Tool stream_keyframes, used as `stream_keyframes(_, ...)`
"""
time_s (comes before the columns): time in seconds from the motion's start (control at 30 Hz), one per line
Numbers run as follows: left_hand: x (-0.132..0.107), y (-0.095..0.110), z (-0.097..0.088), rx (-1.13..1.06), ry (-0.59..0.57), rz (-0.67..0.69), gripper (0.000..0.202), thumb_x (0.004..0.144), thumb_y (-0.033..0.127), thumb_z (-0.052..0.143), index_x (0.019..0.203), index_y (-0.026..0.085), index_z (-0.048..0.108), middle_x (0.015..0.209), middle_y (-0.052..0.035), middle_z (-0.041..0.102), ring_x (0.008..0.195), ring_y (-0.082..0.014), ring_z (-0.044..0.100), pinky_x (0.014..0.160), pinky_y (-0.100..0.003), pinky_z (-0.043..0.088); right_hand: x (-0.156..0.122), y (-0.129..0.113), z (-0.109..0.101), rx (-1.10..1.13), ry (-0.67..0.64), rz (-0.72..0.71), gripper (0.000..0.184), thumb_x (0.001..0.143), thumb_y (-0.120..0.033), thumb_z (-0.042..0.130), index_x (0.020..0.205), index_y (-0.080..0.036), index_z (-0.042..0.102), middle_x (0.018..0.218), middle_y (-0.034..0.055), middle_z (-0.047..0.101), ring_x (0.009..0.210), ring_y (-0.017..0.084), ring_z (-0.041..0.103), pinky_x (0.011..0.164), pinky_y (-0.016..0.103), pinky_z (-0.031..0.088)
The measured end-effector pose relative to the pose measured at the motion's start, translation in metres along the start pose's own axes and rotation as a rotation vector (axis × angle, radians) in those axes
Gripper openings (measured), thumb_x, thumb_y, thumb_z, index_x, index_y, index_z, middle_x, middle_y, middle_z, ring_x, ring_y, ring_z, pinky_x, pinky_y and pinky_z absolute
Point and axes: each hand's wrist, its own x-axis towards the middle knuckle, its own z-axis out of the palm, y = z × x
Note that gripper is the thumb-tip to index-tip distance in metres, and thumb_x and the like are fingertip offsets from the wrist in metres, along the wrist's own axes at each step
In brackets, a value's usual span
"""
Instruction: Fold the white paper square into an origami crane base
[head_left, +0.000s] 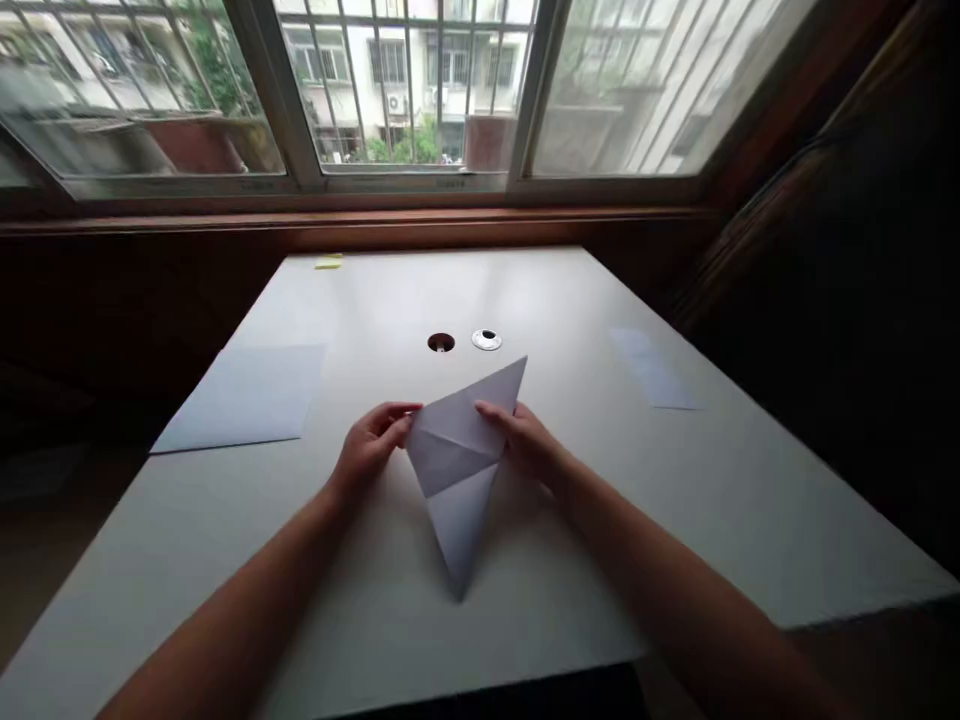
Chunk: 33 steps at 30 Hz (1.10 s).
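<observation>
Forearms [244, 590]: across counter [360, 640] near edge | Right grip [531, 445]: grasping folded paper [454, 440] at right side | Left grip [367, 448]: pinching its left corner | Folded paper: mid-counter, tip toward near edge | Large sheet [244, 395]: left edge | Narrow sheet [652, 370]: near right edge

White table across lower and middle frame [217, 560], pale paper [244, 395] lying at left, paper strip [651, 368] at right, yellow slips [328, 262] upper left, round cap [480, 345] beside a hole [440, 343] just above centre.
</observation>
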Motion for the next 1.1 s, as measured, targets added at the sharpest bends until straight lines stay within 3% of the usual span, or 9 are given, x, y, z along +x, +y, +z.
stream_keyframes(0.13,-0.004,0.009,0.003,0.075,-0.115,0.017,0.033,0.087,0.043,0.067,0.109,0.020,0.074,0.108,-0.0079,0.071,0.098,-0.0220,0.064,0.082,-0.027,0.049,0.000,0.000,-0.001,-0.070,-0.079,0.054,0.040,0.082,-0.045,0.074,0.107,-0.014,0.072,0.103,0.0108,0.075,0.085,0.022,0.071,0.078,0.031,0.056)
stream_keyframes(0.3,-0.003,0.012,0.002,0.216,-0.233,0.100,0.038,0.090,0.041,0.063,0.123,0.023,0.070,0.095,-0.0054,0.065,0.087,-0.0174,0.061,0.072,-0.024,0.045,-0.002,-0.002,0.000,-0.144,-0.104,0.081,0.040,0.080,-0.047,0.076,0.102,-0.014,0.073,0.096,0.0097,0.075,0.084,0.022,0.070,0.075,0.031,0.055)
stream_keyframes(0.43,-0.004,0.013,0.003,0.239,-0.262,0.123,0.037,0.093,0.041,0.060,0.124,0.023,0.070,0.088,-0.0044,0.059,0.078,-0.0148,0.056,0.065,-0.023,0.041,0.000,-0.003,-0.002,-0.117,-0.067,0.058,0.039,0.081,-0.049,0.074,0.099,-0.015,0.073,0.091,0.0087,0.074,0.082,0.022,0.068,0.075,0.032,0.053)
stream_keyframes(0.6,-0.003,0.010,0.001,0.231,-0.341,0.111,0.037,0.094,0.041,0.058,0.123,0.023,0.071,0.098,-0.0077,0.062,0.087,-0.0186,0.059,0.070,-0.025,0.044,0.004,-0.003,-0.006,-0.152,0.041,-0.071,0.034,0.084,-0.048,0.069,0.093,-0.017,0.076,0.092,0.0054,0.068,0.078,0.015,0.059,0.068,0.025,0.045)
stream_keyframes(1.0,-0.001,0.010,-0.002,0.272,-0.393,0.129,0.037,0.095,0.042,0.054,0.124,0.023,0.070,0.100,-0.0078,0.063,0.092,-0.0201,0.061,0.077,-0.027,0.046,0.005,-0.004,-0.004,-0.119,0.037,-0.075,0.030,0.081,-0.047,0.070,0.082,-0.018,0.074,0.083,0.0030,0.063,0.073,0.015,0.055,0.064,0.025,0.040)
stream_keyframes(1.1,-0.002,0.010,-0.001,0.249,-0.361,0.089,0.039,0.094,0.043,0.057,0.126,0.024,0.068,0.099,-0.0066,0.064,0.091,-0.0193,0.061,0.077,-0.027,0.047,0.006,-0.003,-0.005,-0.115,0.060,-0.100,0.031,0.082,-0.048,0.070,0.082,-0.018,0.074,0.085,0.0029,0.063,0.075,0.015,0.055,0.066,0.025,0.040)
